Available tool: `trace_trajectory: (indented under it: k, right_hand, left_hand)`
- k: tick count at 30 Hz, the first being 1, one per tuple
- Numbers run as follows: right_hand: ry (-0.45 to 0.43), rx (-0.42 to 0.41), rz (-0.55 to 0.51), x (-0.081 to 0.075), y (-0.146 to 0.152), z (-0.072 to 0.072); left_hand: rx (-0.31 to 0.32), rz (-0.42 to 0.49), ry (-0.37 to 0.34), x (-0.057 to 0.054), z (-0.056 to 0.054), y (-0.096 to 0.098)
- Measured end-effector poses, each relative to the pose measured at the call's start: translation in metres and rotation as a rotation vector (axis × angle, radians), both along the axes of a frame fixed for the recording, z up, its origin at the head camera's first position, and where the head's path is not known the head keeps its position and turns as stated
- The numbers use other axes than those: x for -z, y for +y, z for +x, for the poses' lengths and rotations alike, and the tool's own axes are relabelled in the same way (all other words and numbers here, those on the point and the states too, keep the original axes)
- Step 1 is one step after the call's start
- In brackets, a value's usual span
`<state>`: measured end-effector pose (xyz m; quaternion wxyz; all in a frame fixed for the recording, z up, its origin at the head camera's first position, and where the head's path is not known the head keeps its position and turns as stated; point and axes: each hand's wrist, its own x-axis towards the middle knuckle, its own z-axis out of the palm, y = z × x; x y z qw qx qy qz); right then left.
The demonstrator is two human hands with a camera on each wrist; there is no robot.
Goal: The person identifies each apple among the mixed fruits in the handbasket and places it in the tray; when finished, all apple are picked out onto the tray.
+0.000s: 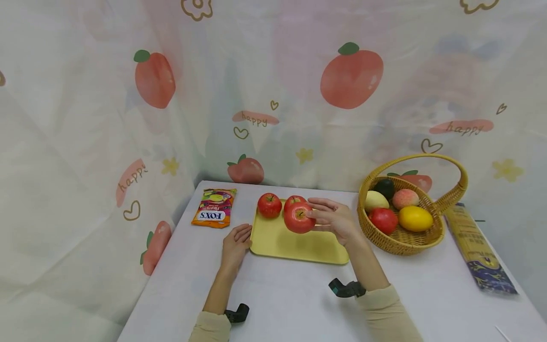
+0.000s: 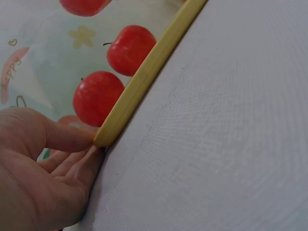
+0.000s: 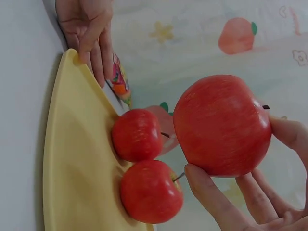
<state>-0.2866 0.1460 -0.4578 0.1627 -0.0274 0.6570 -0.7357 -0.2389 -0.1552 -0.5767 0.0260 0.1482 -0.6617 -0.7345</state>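
Gripping a red apple [image 1: 296,223] over the yellow tray [image 1: 282,244], the right hand [image 1: 338,222] shows in the head view. Left wrist: the left hand's [image 2: 45,173] loose fingers touch the tray's corner. Right wrist: two other apples [image 3: 138,135] sit on the tray.

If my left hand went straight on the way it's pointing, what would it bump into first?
Most likely the yellow tray: your left hand points towards its left side and seems to touch its near-left corner, so there's hardly a gap.
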Motion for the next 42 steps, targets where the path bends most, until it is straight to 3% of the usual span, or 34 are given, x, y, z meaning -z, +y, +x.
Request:
trace_trajectory:
  k: [31, 42]
  right_hand:
    - [-0.087, 0.065, -0.011, 0.060, -0.062, -0.007]
    - [-0.070, 0.056, 0.002, 0.072, -0.078, -0.010]
  left_hand:
    - [0.019, 0.001, -0.007, 0.006, 0.000, 0.001]
    - [0.006, -0.015, -0.003, 0.003, -0.002, -0.002]
